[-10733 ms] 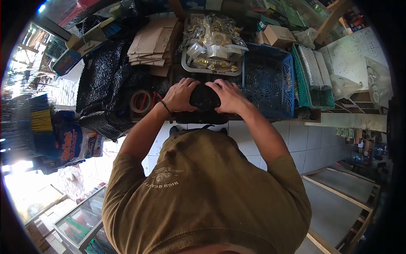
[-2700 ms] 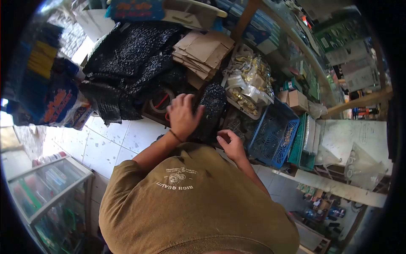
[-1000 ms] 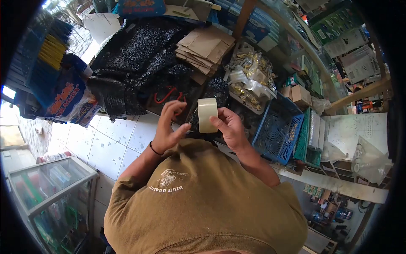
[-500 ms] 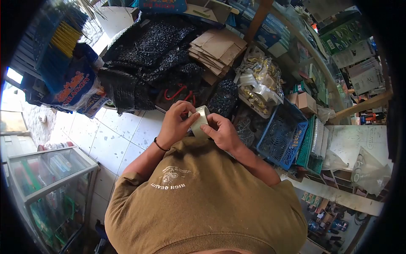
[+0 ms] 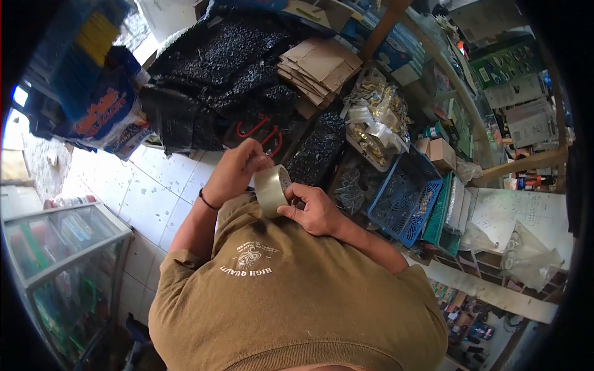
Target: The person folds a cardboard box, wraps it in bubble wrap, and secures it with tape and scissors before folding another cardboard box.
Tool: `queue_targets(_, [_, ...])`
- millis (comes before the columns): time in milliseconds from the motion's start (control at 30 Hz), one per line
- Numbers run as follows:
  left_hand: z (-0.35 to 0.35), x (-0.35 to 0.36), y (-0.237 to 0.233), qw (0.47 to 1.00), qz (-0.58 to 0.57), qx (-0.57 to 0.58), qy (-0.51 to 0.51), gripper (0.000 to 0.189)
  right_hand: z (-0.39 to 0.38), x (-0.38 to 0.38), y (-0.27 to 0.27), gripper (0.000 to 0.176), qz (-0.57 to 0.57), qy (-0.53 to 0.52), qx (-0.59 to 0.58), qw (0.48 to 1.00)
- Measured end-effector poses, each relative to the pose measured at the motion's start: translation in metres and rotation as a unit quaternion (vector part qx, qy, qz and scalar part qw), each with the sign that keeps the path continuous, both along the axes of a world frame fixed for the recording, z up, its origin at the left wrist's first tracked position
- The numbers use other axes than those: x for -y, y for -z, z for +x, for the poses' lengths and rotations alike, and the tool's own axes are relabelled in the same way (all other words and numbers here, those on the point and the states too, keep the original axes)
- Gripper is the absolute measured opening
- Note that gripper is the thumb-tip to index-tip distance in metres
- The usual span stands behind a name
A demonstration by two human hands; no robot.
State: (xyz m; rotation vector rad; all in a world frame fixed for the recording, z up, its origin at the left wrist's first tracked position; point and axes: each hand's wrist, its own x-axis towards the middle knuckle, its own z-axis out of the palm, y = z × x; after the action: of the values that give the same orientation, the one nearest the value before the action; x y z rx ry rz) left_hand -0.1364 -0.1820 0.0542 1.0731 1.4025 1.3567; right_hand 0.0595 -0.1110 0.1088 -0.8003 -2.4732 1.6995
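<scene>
My right hand (image 5: 314, 209) grips a wide roll of clear packing tape (image 5: 271, 193), thumb on the outer face and fingers by the core. The roll is tilted, just in front of my brown shirt. Close to its upper left side is my left hand (image 5: 238, 170), fingers curled; whether a strip of tape is between them is hidden. Beyond the hands lie red curved handles (image 5: 272, 137) and black plastic sheeting (image 5: 216, 65).
Ahead is a stack of brown cardboard (image 5: 320, 69). A tray of gold-coloured hardware in clear bags (image 5: 376, 120) stands beside a blue plastic basket (image 5: 405, 198) on the right. A glass display case (image 5: 68, 241) is at the left, on white floor tiles.
My left hand has moved left, off the roll's face and toward its upper edge. The roll has turned and sits slightly lower and left, held by my right hand.
</scene>
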Motion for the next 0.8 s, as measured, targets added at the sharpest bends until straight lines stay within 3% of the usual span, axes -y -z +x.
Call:
queue_targets(333, [0.006,0.019,0.025,0.991,0.015,0.135,0.013,0.009,0.007,-0.021,0.007,0.025,-0.002,-0.191,-0.015,0.981])
queue_targets(400, [0.003,0.022,0.014,0.983,0.058,0.165,0.054,0.006,0.003,-0.034,0.008,0.026,-0.183,-0.073,-0.026,0.98])
queue_targets(467, [0.001,0.025,0.004,0.988,0.054,0.134,0.059,0.006,-0.014,-0.053,0.015,0.023,-0.176,-0.031,-0.028,0.984])
queue_targets(533, [0.002,0.027,0.001,0.992,0.051,0.103,0.058,0.005,-0.037,-0.068,0.021,0.023,0.062,-0.005,0.038,0.997])
queue_targets(633, [0.004,0.036,0.0,0.997,0.036,0.057,0.024,0.006,-0.068,-0.083,0.069,0.026,0.164,-0.05,0.023,0.985])
queue_targets(767, [0.007,0.051,0.003,0.999,0.026,0.034,-0.025,0.007,-0.118,-0.078,0.113,0.03,0.211,0.037,0.118,0.97])
queue_targets(800, [0.008,0.055,0.006,0.998,0.03,0.04,-0.041,0.007,-0.13,-0.08,0.124,0.032,0.04,0.149,0.186,0.97])
